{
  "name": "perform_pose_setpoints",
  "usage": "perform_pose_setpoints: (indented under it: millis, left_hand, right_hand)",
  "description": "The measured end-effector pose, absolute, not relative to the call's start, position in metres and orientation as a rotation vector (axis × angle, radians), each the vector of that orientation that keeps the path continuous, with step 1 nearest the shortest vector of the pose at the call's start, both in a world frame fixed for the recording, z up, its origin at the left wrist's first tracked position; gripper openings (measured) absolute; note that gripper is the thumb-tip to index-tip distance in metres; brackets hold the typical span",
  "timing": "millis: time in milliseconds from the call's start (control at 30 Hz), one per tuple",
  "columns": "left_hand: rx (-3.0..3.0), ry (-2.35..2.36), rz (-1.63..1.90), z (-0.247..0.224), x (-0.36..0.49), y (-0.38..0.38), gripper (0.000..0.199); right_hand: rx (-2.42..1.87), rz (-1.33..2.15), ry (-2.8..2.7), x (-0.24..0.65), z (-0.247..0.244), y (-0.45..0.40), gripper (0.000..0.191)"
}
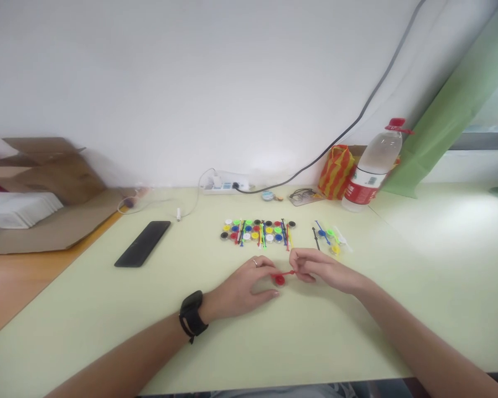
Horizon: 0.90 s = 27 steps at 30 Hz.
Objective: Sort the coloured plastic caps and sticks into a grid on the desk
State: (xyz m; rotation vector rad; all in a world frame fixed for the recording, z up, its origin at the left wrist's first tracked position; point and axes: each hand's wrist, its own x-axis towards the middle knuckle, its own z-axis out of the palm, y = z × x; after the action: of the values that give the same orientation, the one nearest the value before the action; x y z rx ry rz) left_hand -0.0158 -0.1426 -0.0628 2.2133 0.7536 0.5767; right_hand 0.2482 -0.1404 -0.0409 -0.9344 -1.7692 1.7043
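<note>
A thin red plastic strip spans the space between my hands. My right hand pinches its right end with closed fingers. My left hand rests on the table, thumb and fingers apart, its fingertips at the strip's left end. Just below the strip lies a round red piece, between my left thumb and fingers. Beyond my hands stand rows of small coloured discs with thin coloured strips among them. Several more strips and discs, including a yellow disc, lie behind my right hand.
A black phone-like slab lies at the left. Cardboard with white stacked items is farther left. Along the wall are a power strip, a cable, a striped bag and a large bottle.
</note>
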Motion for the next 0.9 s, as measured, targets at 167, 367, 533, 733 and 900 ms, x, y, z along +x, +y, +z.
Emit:
perform_pose_setpoints:
  millis: [167, 367, 533, 733, 900]
  left_hand:
    - [2.188, 0.734, 0.634, -0.061, -0.014, -0.143, 0.019]
    - [1.981, 0.838, 0.697, -0.061, -0.014, -0.141, 0.018]
    - [1.706, 0.81, 0.767, -0.063, -0.014, -0.137, 0.023]
    - [1.647, 0.779, 0.769, -0.061, -0.013, -0.135, 0.026]
    - [1.634, 0.779, 0.774, -0.061, -0.015, -0.134, 0.026]
  right_hand:
    - [-0.828, 1.765, -1.731, 0.245, -0.04, -0.142, 0.015]
    - [-0.875, 1.649, -1.698, 0.239, -0.046, -0.142, 0.024]
    - [-0.871, 1.65, -1.639, 0.226, -0.051, -0.146, 0.025]
    - [-0.878, 1.641, -1.593, 0.216, -0.058, -0.148, 0.027]
    - [-0.932, 1.573, -1.633, 0.213, -0.063, -0.148, 0.03]
